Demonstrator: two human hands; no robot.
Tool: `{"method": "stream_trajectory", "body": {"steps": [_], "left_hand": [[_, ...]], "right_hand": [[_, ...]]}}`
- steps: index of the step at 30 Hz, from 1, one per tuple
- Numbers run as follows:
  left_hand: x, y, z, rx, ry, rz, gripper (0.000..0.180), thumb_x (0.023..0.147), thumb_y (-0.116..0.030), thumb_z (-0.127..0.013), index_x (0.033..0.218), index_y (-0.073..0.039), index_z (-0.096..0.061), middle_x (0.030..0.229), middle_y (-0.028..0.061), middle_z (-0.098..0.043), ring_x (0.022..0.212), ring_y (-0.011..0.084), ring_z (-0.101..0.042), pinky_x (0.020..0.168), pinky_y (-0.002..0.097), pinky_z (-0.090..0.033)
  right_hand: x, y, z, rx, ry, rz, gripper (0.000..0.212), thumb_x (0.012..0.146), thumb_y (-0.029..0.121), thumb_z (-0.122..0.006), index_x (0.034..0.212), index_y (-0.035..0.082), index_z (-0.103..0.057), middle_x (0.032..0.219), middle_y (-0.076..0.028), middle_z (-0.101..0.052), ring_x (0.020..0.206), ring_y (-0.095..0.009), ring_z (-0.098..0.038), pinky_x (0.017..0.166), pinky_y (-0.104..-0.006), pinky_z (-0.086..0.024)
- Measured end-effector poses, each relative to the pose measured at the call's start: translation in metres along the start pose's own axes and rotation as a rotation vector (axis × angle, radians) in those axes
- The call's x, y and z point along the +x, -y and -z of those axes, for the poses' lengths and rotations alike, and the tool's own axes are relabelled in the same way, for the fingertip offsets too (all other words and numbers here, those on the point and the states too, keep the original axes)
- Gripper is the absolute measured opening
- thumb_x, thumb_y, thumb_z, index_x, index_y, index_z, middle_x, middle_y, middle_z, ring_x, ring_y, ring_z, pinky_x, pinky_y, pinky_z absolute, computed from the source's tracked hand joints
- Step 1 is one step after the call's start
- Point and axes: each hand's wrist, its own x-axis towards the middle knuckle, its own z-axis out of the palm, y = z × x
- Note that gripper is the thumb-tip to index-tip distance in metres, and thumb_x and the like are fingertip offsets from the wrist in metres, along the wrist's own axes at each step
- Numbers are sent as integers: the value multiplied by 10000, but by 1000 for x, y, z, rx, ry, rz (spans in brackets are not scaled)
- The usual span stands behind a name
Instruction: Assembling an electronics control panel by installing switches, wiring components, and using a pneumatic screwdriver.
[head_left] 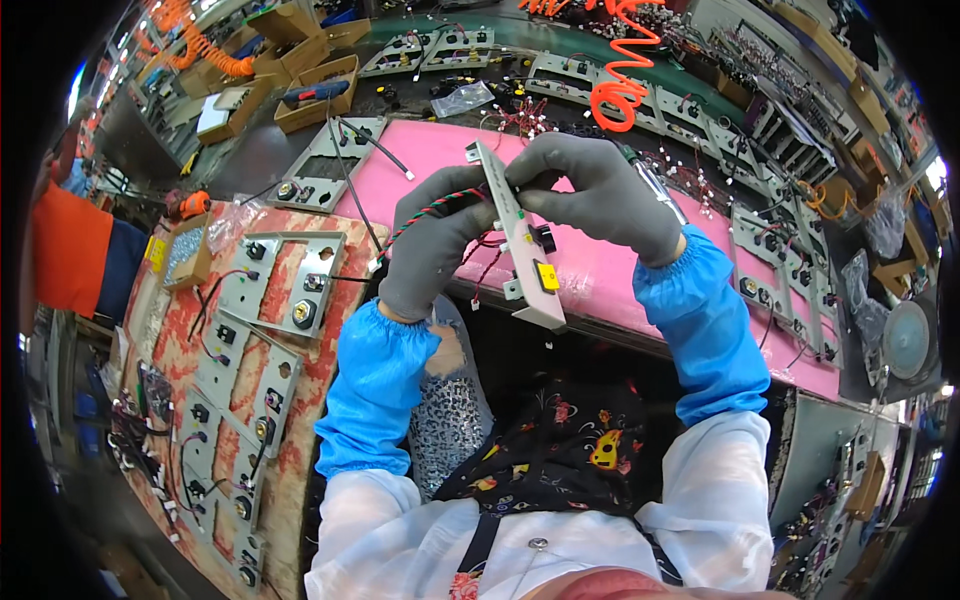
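Note:
Over the pink mat (440, 145) I hold a pale metal panel (520, 245) on edge, tilted, with a yellow-faced part (547, 277) and a black part (543, 238) on its face. My left hand (430, 240), in a grey glove, is closed at the panel's left side, where red, green and black wires (430, 208) run along the fingers. Grey-gloved too, my right hand (600, 195) pinches at the upper part of the panel from the right; its fingertips hide what they touch. Thin wires with small white connectors hang below the panel.
Several metal brackets with wired parts (268, 285) lie on the worn red-and-cream board at left. More brackets (775, 265) stand at right. A slim silver tool (655, 185) is partly hidden behind my right hand. An orange coiled hose (620, 95) hangs ahead. Another person (75, 245) is at far left.

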Motion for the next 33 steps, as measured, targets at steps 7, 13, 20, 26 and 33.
{"method": "stream_trajectory", "body": {"steps": [7,13,20,26,33], "left_hand": [[3,1,-4,33,2,0,329,845,-13,-691,1159,38,-607,993,114,-690,908,172,-667,796,292,-548],[2,-1,-9,68,14,-23,332,847,-12,-693,1165,32,-607,1000,111,-691,909,169,-665,794,293,-548],[0,-3,-12,23,-40,-29,309,855,3,-671,1158,24,-612,1000,112,-687,893,171,-663,802,293,-547],[-5,0,-7,48,-59,-49,300,870,5,-640,1170,0,-621,1012,97,-684,871,144,-661,766,277,-551],[0,6,-8,71,-92,-85,342,868,24,-622,1208,-3,-603,1054,110,-680,899,160,-665,786,286,-552]], "right_hand": [[2,10,3,-36,-30,-19,171,804,41,-640,958,-29,-663,779,-79,-678,656,-120,-626,623,-271,-524],[7,18,4,49,-79,-318,214,790,136,-624,888,-51,-658,687,-81,-649,550,-104,-579,512,-258,-484],[11,18,0,103,-72,-380,180,833,147,-598,893,-19,-636,737,-41,-617,656,-88,-585,576,-254,-502],[1,0,-27,158,-237,-113,223,874,49,-582,1093,9,-583,931,-72,-638,856,-112,-613,753,-279,-530],[-6,-7,-25,61,-288,31,192,875,44,-580,1065,20,-602,947,-81,-662,852,-139,-641,754,-302,-536]]}}
